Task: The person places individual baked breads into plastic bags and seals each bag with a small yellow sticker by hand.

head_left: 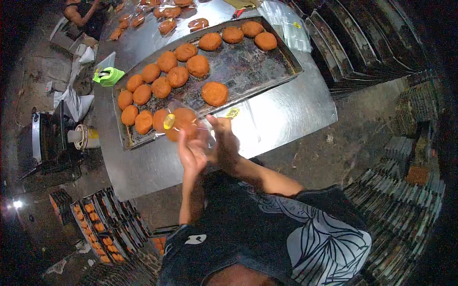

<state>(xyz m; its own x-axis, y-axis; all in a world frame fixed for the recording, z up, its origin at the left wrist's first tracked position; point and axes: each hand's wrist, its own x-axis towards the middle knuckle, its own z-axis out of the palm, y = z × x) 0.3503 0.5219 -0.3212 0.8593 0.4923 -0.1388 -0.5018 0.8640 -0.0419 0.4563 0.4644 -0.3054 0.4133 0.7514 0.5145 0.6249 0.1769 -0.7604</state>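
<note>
Between my hands is a clear plastic bag with a round brown bun (185, 119) in it and a yellow label on its film. My left hand (192, 155) holds the bag from below, thumb up along its side. My right hand (224, 143) is at the bag's near end, its fingers bent and partly in shadow. Just beyond the hands, a black metal baking tray (238, 69) carries rows of loose buns on its left side and far edge. A single bun (214, 94) lies apart, nearest my right hand. Another clear bag with a yellow label (233, 113) lies by the tray's near edge.
The tray rests on a metal table (305, 102). At its left edge stands a green tape dispenser (109, 76). Bagged buns (167, 26) lie at the back, clear bags (288, 35) at the back right. Stacked trays (396, 214) stand around; another person's arm (88, 14) shows far left.
</note>
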